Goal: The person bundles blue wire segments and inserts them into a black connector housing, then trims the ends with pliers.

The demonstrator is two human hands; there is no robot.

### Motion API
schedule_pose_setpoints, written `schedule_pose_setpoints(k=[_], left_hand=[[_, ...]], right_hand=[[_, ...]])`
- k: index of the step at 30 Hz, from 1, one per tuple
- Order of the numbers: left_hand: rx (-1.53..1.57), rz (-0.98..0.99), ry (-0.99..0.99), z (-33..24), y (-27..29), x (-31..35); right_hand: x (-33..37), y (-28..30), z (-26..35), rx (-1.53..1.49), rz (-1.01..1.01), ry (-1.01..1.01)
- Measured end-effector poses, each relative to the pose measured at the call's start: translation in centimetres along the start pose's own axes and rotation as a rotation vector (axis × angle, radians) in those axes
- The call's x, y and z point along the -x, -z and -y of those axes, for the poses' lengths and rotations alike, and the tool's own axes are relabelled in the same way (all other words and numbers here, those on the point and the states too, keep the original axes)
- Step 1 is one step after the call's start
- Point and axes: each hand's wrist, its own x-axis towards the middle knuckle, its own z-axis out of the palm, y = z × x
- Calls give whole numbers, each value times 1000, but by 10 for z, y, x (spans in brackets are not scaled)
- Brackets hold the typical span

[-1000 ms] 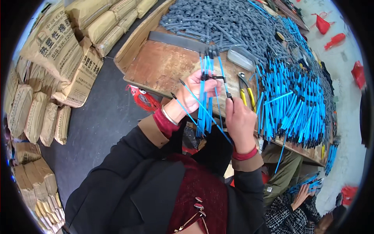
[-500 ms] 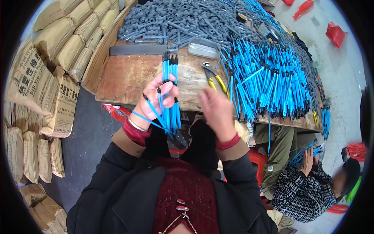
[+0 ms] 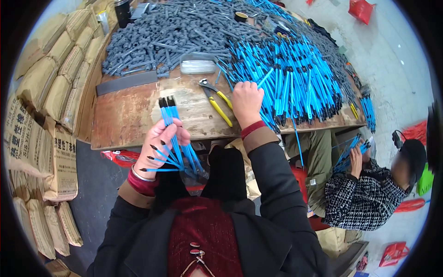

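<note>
A bundle of thin blue tubes with black ends (image 3: 175,120) stands in my left hand (image 3: 161,137), whose fingers close around it in front of the table edge. Several tubes of this bundle fan out sideways below my fingers. At the near left edge of a large pile of the same blue tubes (image 3: 304,87) is my right hand (image 3: 248,104), fingers curled down. Its fingertips are hidden, so what they grip cannot be made out. Yellow-handled cutting pliers (image 3: 217,101) lie on the table just left of my right hand.
Grey plastic pieces (image 3: 180,27) are heaped along the back of the wooden table (image 3: 124,108). A clear tray (image 3: 198,64) and a flat grey strip (image 3: 127,82) lie before them. Paper sacks (image 3: 62,161) are stacked at left. A co-worker (image 3: 364,189) sits at right, holding blue tubes.
My right hand has moved from beside the bundle to the blue pile. My left hand has come lower and left with its bundle, and more tubes fan out. The view has shifted.
</note>
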Motion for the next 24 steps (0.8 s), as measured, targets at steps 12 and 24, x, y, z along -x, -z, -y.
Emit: schedule_pose_setpoints(k=[12, 24], left_hand=[[83, 99, 86, 11, 2, -10], [52, 66, 106, 9, -4, -14]], right_hand=[[-3, -26, -29, -35, -200, 29], [-17, -53, -64, -51, -261, 176]])
